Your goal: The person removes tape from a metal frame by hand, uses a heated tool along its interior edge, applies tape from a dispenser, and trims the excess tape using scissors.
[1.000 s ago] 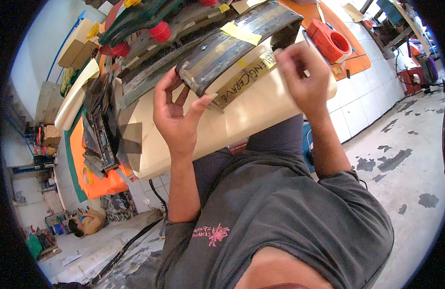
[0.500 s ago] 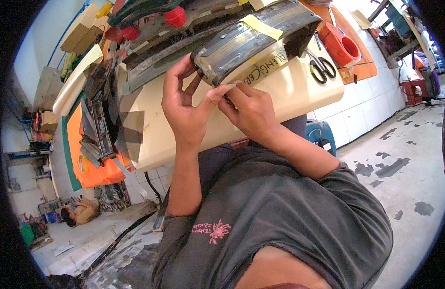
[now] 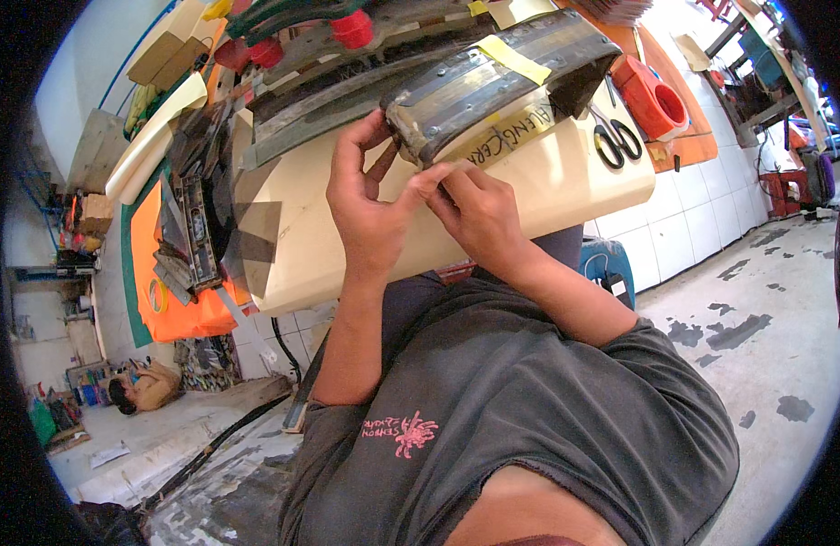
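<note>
A curved dark metal form (image 3: 456, 105) with riveted strips lies on the cream-coloured work surface (image 3: 565, 189). A yellow strip (image 3: 515, 62) is laid across its top, and handwriting marks its pale side. My left hand (image 3: 370, 214) reaches round the form's near left end, fingers against the end and thumb toward its lower corner. At that corner, close beside the left thumb, the fingers of my right hand (image 3: 483, 214) are pinched together. Whatever is between them is too small or hidden to name. Black-handled scissors (image 3: 613, 146) lie to the right of the form.
A red ring-shaped holder (image 3: 652, 105) sits on an orange board at the right. Dark metal pieces (image 3: 200, 232) and orange sheeting (image 3: 192, 314) lie at the left. Red cups (image 3: 352, 30) are at the back. Far left, another person (image 3: 151, 387) is low near the floor.
The whole view has shifted slightly, so the form and both hands appear a little further right and lower. Both hands keep their places at the form's corner.
</note>
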